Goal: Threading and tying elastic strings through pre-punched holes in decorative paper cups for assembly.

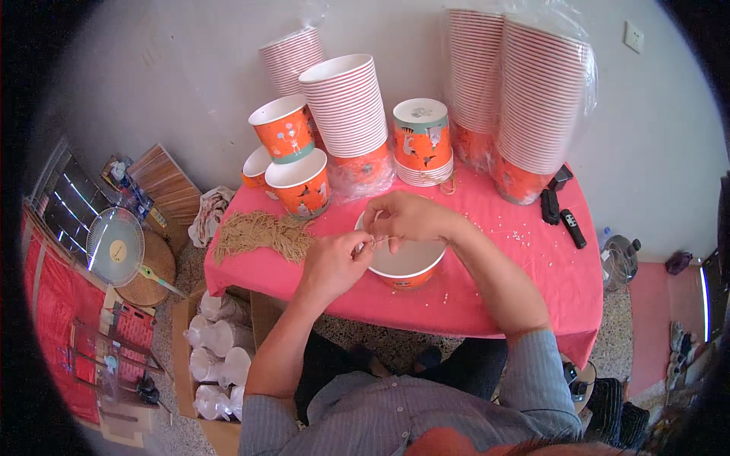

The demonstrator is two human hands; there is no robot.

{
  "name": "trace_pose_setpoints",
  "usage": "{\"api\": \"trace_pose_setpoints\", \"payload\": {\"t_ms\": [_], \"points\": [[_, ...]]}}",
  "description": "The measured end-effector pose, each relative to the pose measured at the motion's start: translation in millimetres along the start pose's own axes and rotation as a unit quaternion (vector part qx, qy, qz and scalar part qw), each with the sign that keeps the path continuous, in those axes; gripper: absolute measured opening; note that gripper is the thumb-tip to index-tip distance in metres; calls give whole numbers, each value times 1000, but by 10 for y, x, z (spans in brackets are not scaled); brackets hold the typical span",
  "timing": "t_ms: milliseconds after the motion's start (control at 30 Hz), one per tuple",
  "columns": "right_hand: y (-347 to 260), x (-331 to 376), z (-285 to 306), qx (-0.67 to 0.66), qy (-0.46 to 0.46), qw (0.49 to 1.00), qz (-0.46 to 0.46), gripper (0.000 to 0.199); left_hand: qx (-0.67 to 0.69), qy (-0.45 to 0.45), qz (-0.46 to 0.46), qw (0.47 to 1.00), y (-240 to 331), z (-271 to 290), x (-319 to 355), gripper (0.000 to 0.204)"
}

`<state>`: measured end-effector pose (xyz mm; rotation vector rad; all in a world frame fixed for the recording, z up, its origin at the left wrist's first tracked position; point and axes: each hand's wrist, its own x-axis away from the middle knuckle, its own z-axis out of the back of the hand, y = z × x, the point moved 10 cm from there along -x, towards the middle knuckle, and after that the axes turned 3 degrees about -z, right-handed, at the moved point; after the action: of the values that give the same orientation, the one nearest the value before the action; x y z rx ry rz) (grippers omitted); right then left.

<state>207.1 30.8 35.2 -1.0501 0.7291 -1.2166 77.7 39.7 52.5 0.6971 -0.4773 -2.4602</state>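
Over the mouth of an orange paper bucket (411, 262) with a white inside, both my hands meet. My left hand (334, 262) is closed in a pinch on the bucket's left side. My right hand (411, 219) reaches across from the right, its thumb and forefinger pinched close to the left fingertips. A thin pale string seems to run between the fingers; most of it is hidden. To the left of the bucket lies a bundle of tan strings (262, 235) on the pink tablecloth (487, 304). Small white beads (517, 235) are scattered to the right.
Tall stacks of orange paper buckets (346, 99) stand at the back, and wrapped stacks (540, 99) at the right. Single buckets (296, 182) sit behind the strings. A black handheld tool (572, 228) lies near the right edge. A cardboard box (182, 357) of plastic-wrapped cups is below left.
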Motion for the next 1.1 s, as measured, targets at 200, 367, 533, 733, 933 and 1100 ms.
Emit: {"api": "trace_pose_setpoints", "payload": {"t_ms": [200, 367, 533, 733, 933, 1100], "points": [[39, 6, -22, -44, -11, 998, -32, 24, -64, -1, -12, 998, 45, 12, -10, 15], [11, 34, 3, -37, -8, 999, -34, 25, -65, 17, -7, 998, 31, 19, -2, 15], [36, 20, 6, -48, -15, 998, -28, 25, -78, 31, -22, 996, 84, 28, -1, 16], [68, -53, 10, -27, -14, 1000, 6, 30, -88, 43, -35, 995, 156, 61, -5, 15], [97, -84, -2, -45, -21, 999, 20, 25, -95, 58, -49, 993, 117, 39, -4, 14], [54, -60, 1, -48, -29, 998, 21, 22, -84, 66, -51, 993, 145, 60, 1, 13]]}}
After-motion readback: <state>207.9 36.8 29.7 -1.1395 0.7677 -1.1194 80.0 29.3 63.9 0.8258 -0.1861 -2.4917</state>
